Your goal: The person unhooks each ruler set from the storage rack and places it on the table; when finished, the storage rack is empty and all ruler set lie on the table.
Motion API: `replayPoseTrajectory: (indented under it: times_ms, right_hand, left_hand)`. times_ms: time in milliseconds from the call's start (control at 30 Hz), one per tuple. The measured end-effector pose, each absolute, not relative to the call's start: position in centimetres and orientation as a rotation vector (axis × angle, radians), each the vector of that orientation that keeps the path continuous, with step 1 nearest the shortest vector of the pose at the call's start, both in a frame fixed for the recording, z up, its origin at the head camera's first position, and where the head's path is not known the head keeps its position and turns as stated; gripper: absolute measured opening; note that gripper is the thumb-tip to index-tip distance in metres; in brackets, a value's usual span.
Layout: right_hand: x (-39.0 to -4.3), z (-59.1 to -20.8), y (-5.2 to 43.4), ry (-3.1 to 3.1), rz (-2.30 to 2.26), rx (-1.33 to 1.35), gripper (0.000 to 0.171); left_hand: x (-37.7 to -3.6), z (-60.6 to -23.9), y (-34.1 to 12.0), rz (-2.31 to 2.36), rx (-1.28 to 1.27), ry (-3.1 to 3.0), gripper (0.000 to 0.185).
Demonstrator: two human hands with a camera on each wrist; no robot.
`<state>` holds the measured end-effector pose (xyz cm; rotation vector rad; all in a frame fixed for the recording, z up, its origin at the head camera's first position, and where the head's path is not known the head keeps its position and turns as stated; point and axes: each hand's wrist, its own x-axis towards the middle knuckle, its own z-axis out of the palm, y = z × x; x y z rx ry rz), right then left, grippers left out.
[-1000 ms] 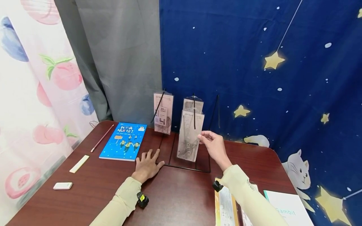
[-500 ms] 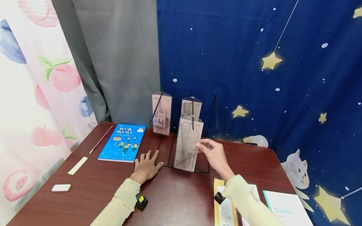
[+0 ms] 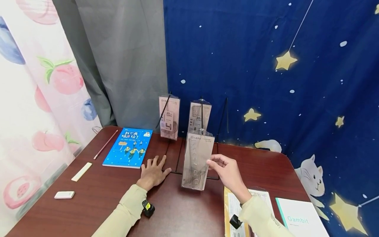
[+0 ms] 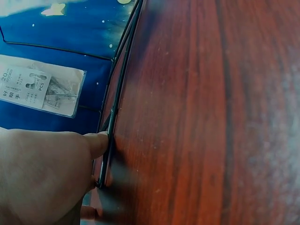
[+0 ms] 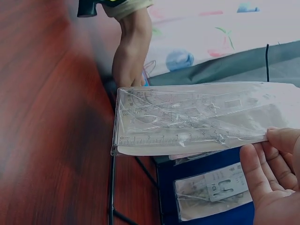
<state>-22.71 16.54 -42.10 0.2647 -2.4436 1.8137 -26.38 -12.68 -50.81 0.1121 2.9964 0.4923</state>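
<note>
Now the right hand (image 3: 226,171) pinches the clear ruler packet (image 3: 197,160) by its edge, holding it upright just above the tabletop (image 3: 183,210), in front of the black wire rack (image 3: 177,158). Left hand (image 3: 153,171) lies spread flat, thumb touching the rack's base.

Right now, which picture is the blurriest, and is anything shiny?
Left wrist view: blurriest, the table smears toward the right edge, and the left hand fills the corner. Right wrist view: the ruler packet is sharp with pale glare on its plastic; the wood is soft. Head view: evenly lit and clear.
</note>
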Motion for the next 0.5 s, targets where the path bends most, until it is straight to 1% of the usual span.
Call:
replayPoseTrajectory:
  times_ms: [233, 500]
  right_hand:
    - [-21.8, -41.6, 16.7, -2.444, 1.864, 0.251, 0.020]
    - [-21.0, -41.3, 17.0, -2.475, 1.820, 0.263, 0.020]
  left_hand:
    - [-26.5, -50.6, -12.7, 0.481, 0.115, 2.998, 0.069]
    - [-26.5, -50.8, -12.7, 0.472, 0.111, 2.986, 0.069]
